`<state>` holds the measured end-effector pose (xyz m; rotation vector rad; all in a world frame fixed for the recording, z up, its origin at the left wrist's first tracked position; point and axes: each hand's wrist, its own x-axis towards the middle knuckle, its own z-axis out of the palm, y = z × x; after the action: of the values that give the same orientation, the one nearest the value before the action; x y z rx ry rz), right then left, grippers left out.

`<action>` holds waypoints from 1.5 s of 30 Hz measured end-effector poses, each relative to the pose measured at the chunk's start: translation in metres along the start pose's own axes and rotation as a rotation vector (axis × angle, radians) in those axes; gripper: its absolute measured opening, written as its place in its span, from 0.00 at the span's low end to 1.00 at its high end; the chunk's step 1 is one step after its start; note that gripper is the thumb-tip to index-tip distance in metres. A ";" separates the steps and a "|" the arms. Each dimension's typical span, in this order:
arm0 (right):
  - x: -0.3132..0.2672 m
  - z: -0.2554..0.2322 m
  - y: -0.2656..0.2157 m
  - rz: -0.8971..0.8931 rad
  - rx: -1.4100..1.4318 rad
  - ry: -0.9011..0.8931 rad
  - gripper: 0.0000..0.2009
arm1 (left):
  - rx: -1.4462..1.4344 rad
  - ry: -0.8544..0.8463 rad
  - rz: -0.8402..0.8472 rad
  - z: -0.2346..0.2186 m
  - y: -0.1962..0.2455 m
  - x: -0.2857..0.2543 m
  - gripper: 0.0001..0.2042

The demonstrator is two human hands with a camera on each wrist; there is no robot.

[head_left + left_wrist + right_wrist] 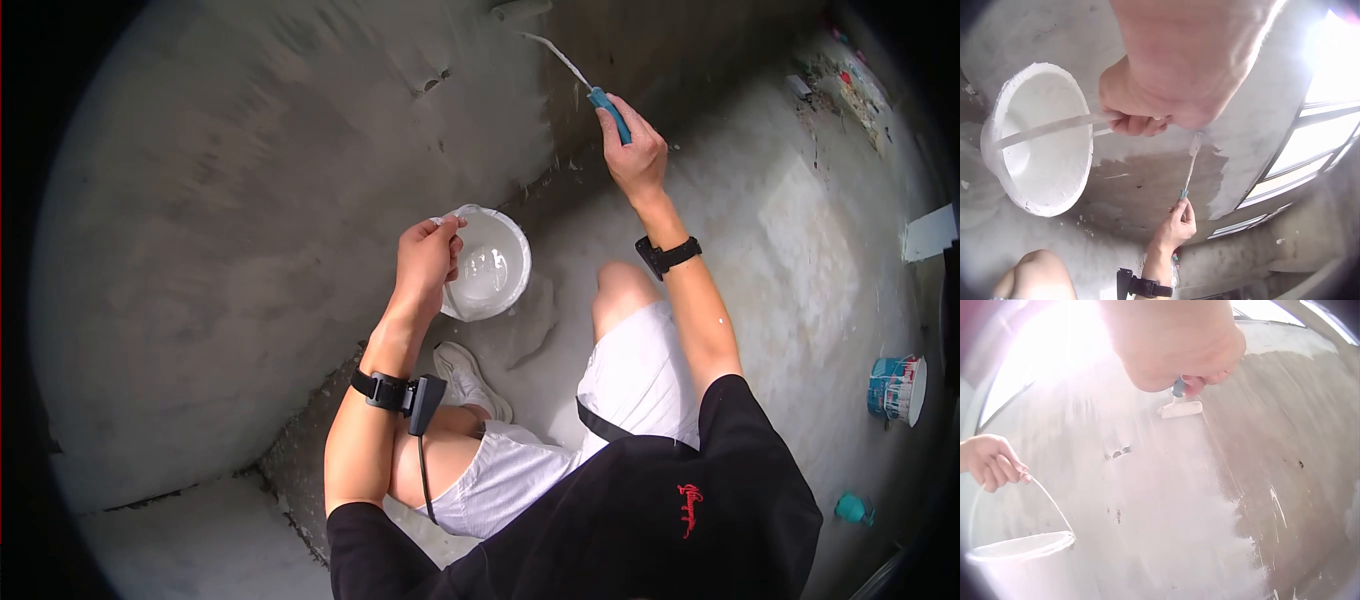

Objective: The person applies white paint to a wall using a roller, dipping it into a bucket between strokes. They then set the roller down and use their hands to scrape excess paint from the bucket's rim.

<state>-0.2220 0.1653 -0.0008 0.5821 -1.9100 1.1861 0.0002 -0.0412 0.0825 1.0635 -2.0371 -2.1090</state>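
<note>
Nearest me in the head view are the black shirt (640,520) and pale shorts (640,375), with a shoe (465,380) below the bucket (508,245). My left hand (428,258) has its fingers curled round the bucket's thin handle (1054,503). The bucket is beside that hand, close to the wall (250,200), mouth upward; I can't tell whether it touches the floor (800,270). Only the right wrist view shows the handle rising in a clear arc from the rim; the head view shows pale liquid inside instead.

My right hand (637,150) grips the paint roller (612,117) by its blue grip. From there the long axis runs up and leftward in the head view to the head of the roller at the top edge. The right wrist view shows that head crosswise, nearly level, at the wall near where a pale coat meets a darker patch (1297,462). There the hand covers most of the grip.

Farther off to the right, the head view has a stained tub (897,390), a small teal object (853,508), a pale board (930,233) and scattered debris (850,95). The left wrist view alone shows the window panes (1291,150) at length, beyond the left hand that blocks its upper middle.
</note>
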 end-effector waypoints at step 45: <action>-0.171 0.114 0.074 0.495 -0.454 -1.182 0.11 | 0.161 0.002 -0.043 0.001 -0.010 0.009 0.10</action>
<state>-0.2204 0.0926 -0.2068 0.6271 -3.3557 0.6020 -0.0029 -0.0434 0.0693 1.1386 -2.2352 -1.9897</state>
